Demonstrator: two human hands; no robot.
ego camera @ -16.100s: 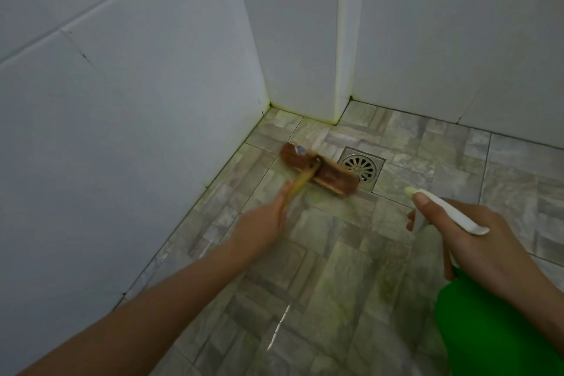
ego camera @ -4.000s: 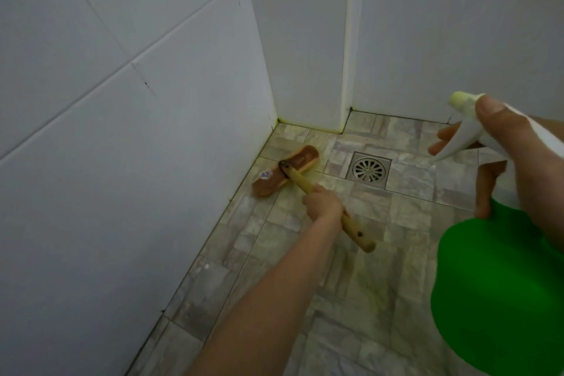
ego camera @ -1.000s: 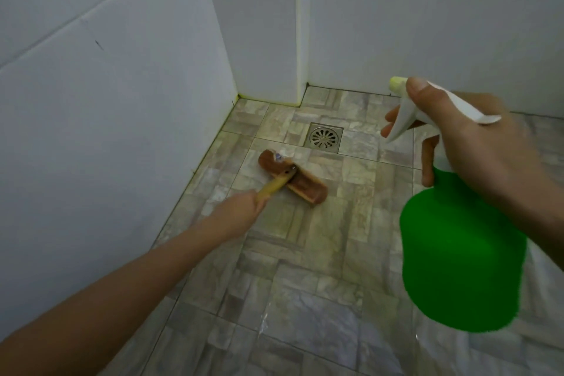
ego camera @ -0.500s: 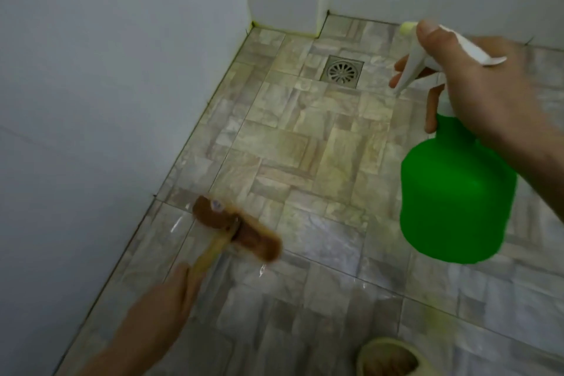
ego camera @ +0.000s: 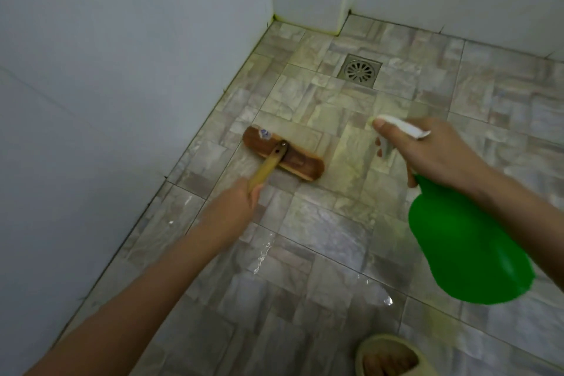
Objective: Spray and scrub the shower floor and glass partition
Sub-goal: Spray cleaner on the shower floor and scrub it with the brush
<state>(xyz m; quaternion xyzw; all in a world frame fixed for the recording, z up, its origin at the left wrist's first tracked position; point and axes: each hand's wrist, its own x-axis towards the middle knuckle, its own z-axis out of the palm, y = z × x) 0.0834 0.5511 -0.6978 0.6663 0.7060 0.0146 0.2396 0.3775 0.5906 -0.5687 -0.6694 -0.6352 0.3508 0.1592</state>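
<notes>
Head view looks down on the shower floor (ego camera: 320, 232), laid in mottled grey-beige stone-pattern tiles.

Left hand (ego camera: 235, 207): fingers curled round the pale wooden handle (ego camera: 267, 166) of the scrub brush (ego camera: 283, 157), gripping low on the shaft. The brush's brown oblong head lies flat on the tiles at an angle, near the white wall (ego camera: 106, 85) on the left and well apart from the floor drain (ego camera: 360, 70). A small sticker shows on the far end of the head.

Right hand (ego camera: 433, 152): holds the spray bottle (ego camera: 467, 247) by its white trigger head (ego camera: 403, 130), thumb laid along the top, fingers wrapped below at the neck. Whether a finger presses the trigger cannot be told. The green body hangs below the hand, tilted and held in the air, with the nozzle end toward the tiles between brush and drain.

The drain is a square metal grate set near the far corner. Yellowish staining runs along the joint at the foot of the wall and into that corner. Wet glints (ego camera: 262, 256) show on the tiles nearer the camera. At the bottom edge, a foot in a pale yellow slipper (ego camera: 387, 357) stands on the floor.
</notes>
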